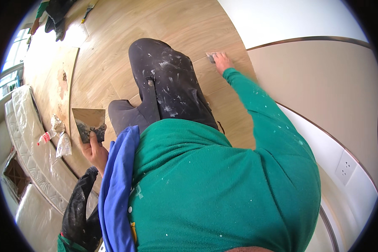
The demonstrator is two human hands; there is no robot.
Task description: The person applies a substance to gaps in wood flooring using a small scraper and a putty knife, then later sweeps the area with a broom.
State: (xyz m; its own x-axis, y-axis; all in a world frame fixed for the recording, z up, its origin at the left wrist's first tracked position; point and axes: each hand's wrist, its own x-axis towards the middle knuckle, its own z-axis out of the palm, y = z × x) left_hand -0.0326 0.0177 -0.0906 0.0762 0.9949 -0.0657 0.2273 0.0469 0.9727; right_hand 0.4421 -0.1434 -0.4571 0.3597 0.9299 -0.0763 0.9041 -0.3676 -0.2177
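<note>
My left hand (pixel 95 154) grips a square, dark putty plate (pixel 83 117) smeared with filler, its thumb over the lower edge. The plate is held up beside my bent leg. Out to the right, my right hand (pixel 222 62) is low at the wood-look floor (pixel 185 21), close to the wall. Its fingers close on a small greyish piece (pixel 211 58), whose kind I cannot make out. My dark trousers (pixel 168 80), spotted white, lie between the hands. A blue cloth (pixel 121 189) hangs down on my left side.
A stained plank (pixel 63 80) and a crumpled plastic bag (pixel 64 143) lie at left, beside a plastic-wrapped mattress (pixel 33 138). A brush (pixel 87 14) lies on the far floor near another person (pixel 56 17). At right stands a beige wall panel (pixel 315 80) with a socket (pixel 345 167) nearby.
</note>
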